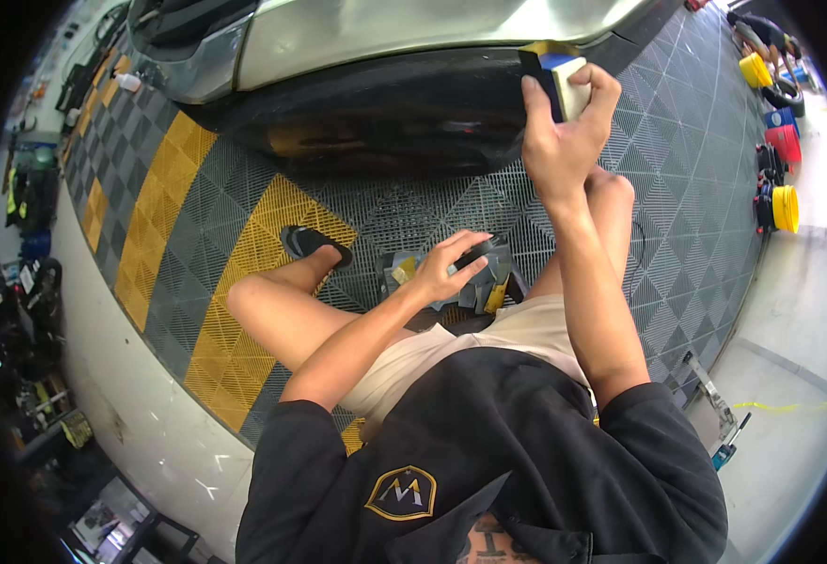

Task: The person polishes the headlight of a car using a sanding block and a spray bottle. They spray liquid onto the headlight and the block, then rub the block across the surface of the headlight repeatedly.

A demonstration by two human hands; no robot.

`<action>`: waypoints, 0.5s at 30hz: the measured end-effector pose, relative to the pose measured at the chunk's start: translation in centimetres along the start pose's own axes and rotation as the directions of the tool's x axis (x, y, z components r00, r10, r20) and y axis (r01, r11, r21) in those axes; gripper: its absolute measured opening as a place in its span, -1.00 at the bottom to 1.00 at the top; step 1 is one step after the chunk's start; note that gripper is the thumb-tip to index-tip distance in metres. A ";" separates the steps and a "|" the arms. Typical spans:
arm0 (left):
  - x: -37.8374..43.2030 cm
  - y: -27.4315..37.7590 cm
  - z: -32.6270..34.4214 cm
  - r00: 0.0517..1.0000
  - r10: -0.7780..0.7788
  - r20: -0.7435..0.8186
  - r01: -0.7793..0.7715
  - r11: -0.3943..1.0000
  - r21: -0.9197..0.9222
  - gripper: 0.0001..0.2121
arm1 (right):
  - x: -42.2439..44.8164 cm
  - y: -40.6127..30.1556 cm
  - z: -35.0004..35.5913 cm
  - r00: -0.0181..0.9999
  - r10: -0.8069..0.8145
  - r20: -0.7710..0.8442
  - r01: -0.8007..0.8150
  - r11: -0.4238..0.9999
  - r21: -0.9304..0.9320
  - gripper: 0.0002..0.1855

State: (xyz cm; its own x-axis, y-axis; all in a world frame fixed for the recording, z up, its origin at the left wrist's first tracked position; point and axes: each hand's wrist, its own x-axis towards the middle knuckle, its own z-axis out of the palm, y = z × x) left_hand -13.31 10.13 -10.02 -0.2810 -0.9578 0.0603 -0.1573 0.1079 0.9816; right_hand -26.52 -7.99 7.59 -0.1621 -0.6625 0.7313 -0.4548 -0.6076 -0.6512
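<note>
My right hand (572,134) is raised beside the lower edge of a vehicle's body and grips a block (574,88) with pale, dark, blue and yellow faces; its exact kind is unclear. The block is close to the dark lower bumper or sill (399,113), below a silvery panel (413,35). Lower down, between my knees, my left hand (452,266) holds a small round black object (474,254), partly covered by the fingers. Beneath it is a low tray or seat (387,278) with grey sheets and yellow pieces, partly hidden by my hand.
Grey and yellow grid tiles (251,282) cover the floor. A white bottle (128,82) lies at the far left. Along the right stand yellow (785,209), red (783,143) and blue buckets, and a tyre (785,97). Another person (766,32) bends at the upper right.
</note>
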 end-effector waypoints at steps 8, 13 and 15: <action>-4.0 0.7 -2.1 0.948 -0.062 0.314 -0.076 0.909 0.409 -0.41 | -4.6 1.8 -7.2 0.965 0.261 -0.035 -0.246 0.943 0.226 -0.52; -6.3 3.4 -4.4 0.936 -0.213 0.278 0.035 0.846 0.532 -0.38 | -6.6 3.3 -8.6 0.965 0.261 -0.014 -0.257 0.958 0.129 -0.52; -6.7 5.6 -4.6 0.972 -0.176 0.154 0.047 0.794 0.606 -0.51 | -7.3 3.7 -8.9 0.964 0.267 0.004 -0.266 0.959 0.099 -0.53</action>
State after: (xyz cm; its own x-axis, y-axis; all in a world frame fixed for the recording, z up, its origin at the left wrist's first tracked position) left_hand -7.97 15.98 -4.14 -0.3918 -0.9091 -0.1420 -0.7115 0.2015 0.6731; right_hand -34.81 -1.49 1.64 -0.2739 -0.8024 0.5302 -0.3066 -0.4497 -0.8389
